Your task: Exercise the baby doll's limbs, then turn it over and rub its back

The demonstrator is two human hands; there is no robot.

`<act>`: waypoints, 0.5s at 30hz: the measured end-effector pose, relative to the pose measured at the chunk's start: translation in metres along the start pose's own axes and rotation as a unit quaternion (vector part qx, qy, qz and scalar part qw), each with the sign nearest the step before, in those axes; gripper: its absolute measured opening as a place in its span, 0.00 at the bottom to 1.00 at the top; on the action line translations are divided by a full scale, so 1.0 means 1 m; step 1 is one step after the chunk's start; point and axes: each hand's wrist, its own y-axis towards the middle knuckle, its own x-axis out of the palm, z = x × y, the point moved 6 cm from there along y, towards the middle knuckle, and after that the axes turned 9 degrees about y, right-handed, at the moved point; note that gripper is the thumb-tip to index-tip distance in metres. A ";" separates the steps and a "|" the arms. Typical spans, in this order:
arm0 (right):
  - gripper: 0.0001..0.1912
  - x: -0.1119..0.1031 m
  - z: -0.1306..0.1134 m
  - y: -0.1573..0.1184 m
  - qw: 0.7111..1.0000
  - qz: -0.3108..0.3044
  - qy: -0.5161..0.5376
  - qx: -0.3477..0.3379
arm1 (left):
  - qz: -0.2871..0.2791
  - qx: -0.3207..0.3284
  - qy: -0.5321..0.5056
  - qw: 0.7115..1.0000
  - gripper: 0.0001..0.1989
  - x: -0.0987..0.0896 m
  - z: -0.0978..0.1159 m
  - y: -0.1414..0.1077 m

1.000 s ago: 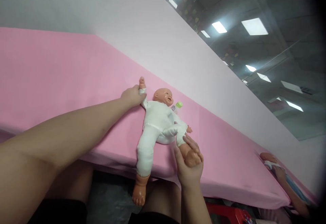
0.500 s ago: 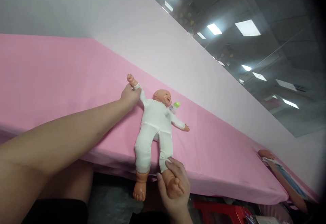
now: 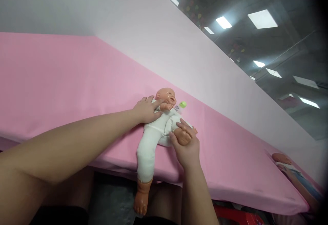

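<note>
Gripping one bent leg's bare foot, the right hand (image 3: pixel 186 146) curls its fingers around it, folding the leg up against the baby doll (image 3: pixel 156 129). Left hand (image 3: pixel 146 110) lies flat, fingers spread, on the doll's chest. Dressed in white, it lies face-up on the pink table (image 3: pixel 64 92), its other leg dangling over the near edge.
</note>
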 end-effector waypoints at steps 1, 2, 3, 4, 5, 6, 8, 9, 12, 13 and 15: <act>0.20 0.007 0.007 0.009 1.000 -0.009 0.006 0.020 | -0.005 0.001 0.005 1.000 0.35 0.000 -0.001 0.000; 0.21 0.012 0.013 0.016 0.999 -0.014 0.010 0.038 | -0.007 0.003 0.009 1.000 0.34 -0.001 -0.002 0.000; 0.22 0.017 0.018 0.022 0.998 -0.017 0.013 0.053 | -0.007 0.006 0.012 1.000 0.33 -0.002 -0.002 -0.001; 0.23 0.020 0.022 0.025 0.998 -0.017 0.017 0.066 | -0.005 0.009 0.014 1.000 0.33 -0.003 -0.002 -0.001; 0.24 0.022 0.025 0.028 0.997 -0.018 0.023 0.074 | -0.003 0.010 0.014 1.000 0.32 -0.004 -0.002 -0.002; 0.24 0.023 0.026 0.029 0.996 -0.022 0.028 0.079 | 0.000 0.011 0.012 1.000 0.32 -0.004 -0.001 -0.002; 0.23 0.023 0.027 0.028 0.996 -0.026 0.040 0.079 | 0.006 0.005 0.002 1.000 0.31 -0.005 -0.001 -0.001; 0.23 0.022 0.027 0.027 0.996 -0.026 0.046 0.078 | 0.011 0.001 -0.005 1.000 0.31 -0.006 -0.001 -0.001; 0.24 0.017 0.027 0.015 0.996 -0.015 0.050 0.073 | 0.032 -0.015 -0.042 0.998 0.31 -0.011 -0.007 0.001; 0.24 0.015 0.026 0.009 0.997 -0.009 0.047 0.065 | 0.035 -0.023 -0.060 0.997 0.31 -0.014 -0.011 0.002; 0.24 0.009 0.021 -0.005 0.999 0.008 0.033 0.041 | 0.037 -0.043 -0.103 0.993 0.30 -0.019 -0.020 0.001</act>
